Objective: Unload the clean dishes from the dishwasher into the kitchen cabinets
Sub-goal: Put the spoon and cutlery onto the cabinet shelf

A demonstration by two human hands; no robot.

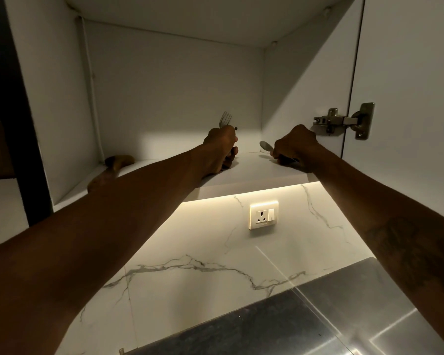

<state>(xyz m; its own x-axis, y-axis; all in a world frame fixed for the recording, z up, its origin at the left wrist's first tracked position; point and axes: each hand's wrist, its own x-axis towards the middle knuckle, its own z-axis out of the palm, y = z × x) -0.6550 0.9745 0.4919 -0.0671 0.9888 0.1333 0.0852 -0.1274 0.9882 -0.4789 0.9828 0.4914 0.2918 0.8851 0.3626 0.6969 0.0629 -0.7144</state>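
Placing step in hand: left hand (219, 147) grips a fork (225, 119), right hand (294, 149) a spoon (265, 146), both over the cabinet shelf (241, 172). Next move likely calls for laying both flat and letting go.

Open shelf (254, 170) room between wooden utensil (118, 161), left, and hinge (336, 121), right

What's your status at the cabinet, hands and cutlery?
Left hand grips fork, tines up. Right hand grips spoon, low by shelf. Wooden utensil lies far left, clear of both.
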